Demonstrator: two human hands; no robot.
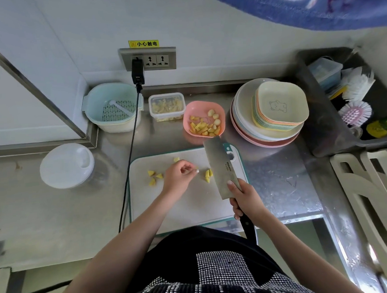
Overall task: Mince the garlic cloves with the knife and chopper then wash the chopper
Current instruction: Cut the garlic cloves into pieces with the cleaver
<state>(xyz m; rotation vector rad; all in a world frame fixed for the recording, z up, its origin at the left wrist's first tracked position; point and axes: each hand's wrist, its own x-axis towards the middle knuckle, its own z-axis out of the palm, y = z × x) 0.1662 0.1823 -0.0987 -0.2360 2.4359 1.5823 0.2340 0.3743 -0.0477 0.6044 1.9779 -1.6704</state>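
Note:
A white cutting board (191, 205) with a teal rim lies on the steel counter. Yellow cut pieces lie on it in two small groups, one on the left (154, 177) and one by the blade (208, 175). My right hand (244, 199) grips the black handle of a cleaver (221, 165), forefinger along the blade, which stands tilted above the board's right part. My left hand (180, 173) hovers over the board's middle with fingers loosely curled, holding nothing I can see. A pink bowl (187, 121) behind the board holds garlic cloves (214, 118) and yellow strips. The round clear chopper (67, 165) stands at the left.
A black cable (130, 159) runs from the wall socket down past the board's left edge. Behind stand a strainer basket (113, 106), a clear lidded box (166, 106) and a stack of plates and bowls (269, 112). A sink with brushes (355, 98) is at the right.

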